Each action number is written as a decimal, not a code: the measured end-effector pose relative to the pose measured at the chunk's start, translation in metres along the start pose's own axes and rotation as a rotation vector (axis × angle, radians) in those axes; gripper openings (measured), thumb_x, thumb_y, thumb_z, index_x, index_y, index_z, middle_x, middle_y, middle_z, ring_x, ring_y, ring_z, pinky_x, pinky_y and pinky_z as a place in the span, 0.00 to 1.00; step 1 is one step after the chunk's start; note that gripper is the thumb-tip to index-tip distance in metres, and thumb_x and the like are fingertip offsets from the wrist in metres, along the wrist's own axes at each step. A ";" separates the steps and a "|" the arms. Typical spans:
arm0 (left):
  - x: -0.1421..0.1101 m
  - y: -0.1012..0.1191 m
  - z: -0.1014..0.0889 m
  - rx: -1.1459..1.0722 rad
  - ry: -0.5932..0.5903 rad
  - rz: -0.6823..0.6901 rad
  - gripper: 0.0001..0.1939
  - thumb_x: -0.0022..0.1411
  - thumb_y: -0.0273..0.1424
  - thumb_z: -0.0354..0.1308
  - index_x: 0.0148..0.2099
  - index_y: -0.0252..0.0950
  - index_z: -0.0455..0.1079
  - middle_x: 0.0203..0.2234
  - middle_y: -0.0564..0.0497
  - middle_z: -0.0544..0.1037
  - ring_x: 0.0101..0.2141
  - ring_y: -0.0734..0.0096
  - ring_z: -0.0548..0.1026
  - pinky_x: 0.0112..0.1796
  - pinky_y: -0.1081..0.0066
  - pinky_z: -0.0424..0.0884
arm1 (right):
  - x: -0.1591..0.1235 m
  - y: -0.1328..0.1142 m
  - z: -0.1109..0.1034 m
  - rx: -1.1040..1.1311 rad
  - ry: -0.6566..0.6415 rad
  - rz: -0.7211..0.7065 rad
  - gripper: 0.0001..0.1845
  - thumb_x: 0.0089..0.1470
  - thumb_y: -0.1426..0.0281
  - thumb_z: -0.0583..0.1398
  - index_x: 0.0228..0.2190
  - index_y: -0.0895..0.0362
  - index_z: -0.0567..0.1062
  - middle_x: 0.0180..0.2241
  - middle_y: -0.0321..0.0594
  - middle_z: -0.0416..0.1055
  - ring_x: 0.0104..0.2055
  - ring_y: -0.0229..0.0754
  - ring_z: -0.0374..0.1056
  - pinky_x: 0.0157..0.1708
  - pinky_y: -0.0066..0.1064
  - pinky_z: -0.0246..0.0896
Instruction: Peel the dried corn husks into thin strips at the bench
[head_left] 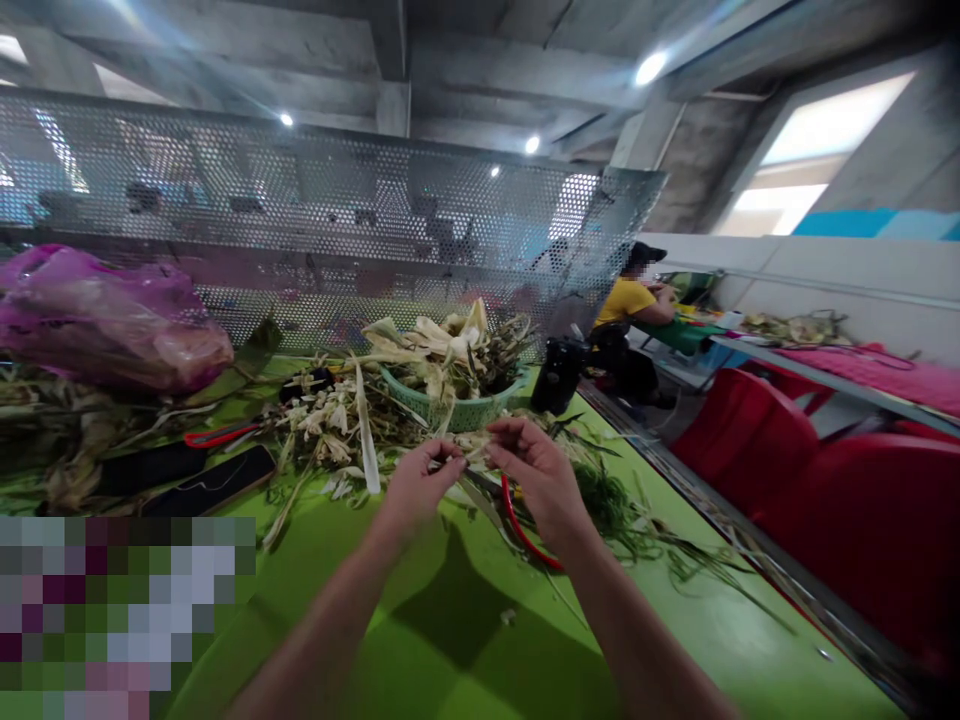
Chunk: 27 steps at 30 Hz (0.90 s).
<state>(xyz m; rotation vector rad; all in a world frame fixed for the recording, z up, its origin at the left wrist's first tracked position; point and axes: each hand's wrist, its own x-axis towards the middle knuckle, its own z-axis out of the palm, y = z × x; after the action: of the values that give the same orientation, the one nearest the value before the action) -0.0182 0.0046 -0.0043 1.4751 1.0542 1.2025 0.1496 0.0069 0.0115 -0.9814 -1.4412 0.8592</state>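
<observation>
Above the lime-green tabletop (345, 610), the left hand (420, 485) brings its thumb and forefinger together, and the right hand (536, 480) curls its fingers with a narrow gap; whether either pinches a thin strand I cannot tell. Partly hidden by the right hand, red-handled metal scissors (517, 525) slant along their long axis, dark blades pointing far-left toward the left fingertips, in front of the pale-green plastic basket (457, 412) heaped with dried, cream-coloured husks (442, 345).
</observation>
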 end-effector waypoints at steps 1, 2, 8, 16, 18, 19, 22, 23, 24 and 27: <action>0.000 0.001 -0.001 -0.011 0.020 -0.016 0.09 0.55 0.36 0.56 0.32 0.35 0.69 0.25 0.54 0.70 0.27 0.74 0.64 0.31 0.74 0.59 | 0.001 0.000 -0.006 -0.073 -0.001 -0.015 0.15 0.49 0.64 0.61 0.40 0.55 0.71 0.32 0.38 0.69 0.32 0.39 0.65 0.34 0.30 0.62; 0.001 0.002 -0.002 -0.031 0.043 -0.032 0.10 0.54 0.37 0.57 0.32 0.35 0.69 0.24 0.55 0.69 0.26 0.75 0.63 0.30 0.74 0.59 | 0.001 0.001 -0.014 -0.180 -0.018 -0.023 0.16 0.50 0.64 0.60 0.41 0.55 0.70 0.33 0.38 0.70 0.32 0.40 0.65 0.34 0.31 0.62; 0.002 0.005 -0.004 -0.227 0.134 -0.074 0.10 0.51 0.36 0.59 0.32 0.34 0.70 0.22 0.56 0.68 0.25 0.77 0.63 0.28 0.76 0.58 | -0.023 0.019 -0.065 -1.019 -0.341 0.121 0.14 0.48 0.72 0.56 0.39 0.54 0.73 0.37 0.42 0.71 0.36 0.45 0.66 0.35 0.33 0.57; 0.005 0.001 -0.009 -0.375 0.156 -0.036 0.09 0.48 0.34 0.62 0.31 0.34 0.71 0.22 0.55 0.69 0.24 0.79 0.63 0.29 0.76 0.60 | -0.033 0.025 -0.055 -1.264 -0.350 0.123 0.23 0.39 0.76 0.56 0.42 0.56 0.68 0.39 0.44 0.70 0.37 0.46 0.66 0.32 0.30 0.51; 0.007 0.000 -0.011 -0.417 0.163 -0.045 0.10 0.47 0.34 0.63 0.31 0.34 0.71 0.22 0.56 0.69 0.24 0.79 0.64 0.29 0.77 0.60 | -0.030 0.022 -0.057 -1.224 -0.281 0.103 0.23 0.40 0.76 0.56 0.43 0.56 0.67 0.41 0.45 0.69 0.37 0.46 0.66 0.33 0.31 0.52; 0.007 0.000 -0.012 -0.439 0.165 -0.048 0.10 0.47 0.34 0.63 0.31 0.34 0.71 0.21 0.56 0.69 0.24 0.79 0.64 0.29 0.77 0.61 | -0.029 0.021 -0.061 -1.177 -0.244 0.096 0.24 0.40 0.76 0.55 0.43 0.56 0.67 0.43 0.45 0.68 0.38 0.46 0.66 0.33 0.31 0.53; 0.008 0.001 -0.014 -0.498 0.171 -0.052 0.10 0.46 0.34 0.64 0.30 0.34 0.71 0.22 0.56 0.69 0.24 0.80 0.64 0.30 0.77 0.62 | -0.027 0.016 -0.078 -0.941 -0.207 0.137 0.28 0.43 0.73 0.56 0.49 0.57 0.65 0.38 0.42 0.70 0.36 0.45 0.67 0.33 0.32 0.58; 0.008 0.002 -0.014 -0.513 0.172 -0.055 0.11 0.45 0.34 0.65 0.30 0.34 0.71 0.22 0.56 0.69 0.24 0.80 0.64 0.30 0.77 0.62 | -0.028 0.013 -0.083 -0.851 -0.229 0.181 0.28 0.45 0.71 0.56 0.51 0.57 0.64 0.35 0.40 0.70 0.33 0.44 0.67 0.31 0.32 0.59; 0.007 0.003 -0.015 -0.526 0.176 -0.061 0.11 0.45 0.34 0.65 0.30 0.34 0.71 0.22 0.56 0.69 0.24 0.81 0.64 0.30 0.77 0.62 | -0.029 0.010 -0.086 -0.768 -0.246 0.226 0.28 0.47 0.68 0.56 0.52 0.56 0.64 0.32 0.39 0.70 0.31 0.44 0.67 0.29 0.32 0.59; 0.005 0.005 -0.016 -0.559 0.174 -0.078 0.12 0.45 0.35 0.65 0.30 0.34 0.71 0.22 0.56 0.69 0.24 0.80 0.65 0.30 0.77 0.62 | -0.034 -0.005 -0.085 -0.585 -0.271 0.315 0.31 0.52 0.59 0.57 0.56 0.53 0.62 0.37 0.41 0.72 0.38 0.47 0.69 0.35 0.34 0.64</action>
<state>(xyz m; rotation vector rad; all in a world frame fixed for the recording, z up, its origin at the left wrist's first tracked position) -0.0329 0.0106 0.0029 0.9028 0.7879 1.4431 0.2346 -0.0286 0.0109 -1.6107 -1.8543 0.8320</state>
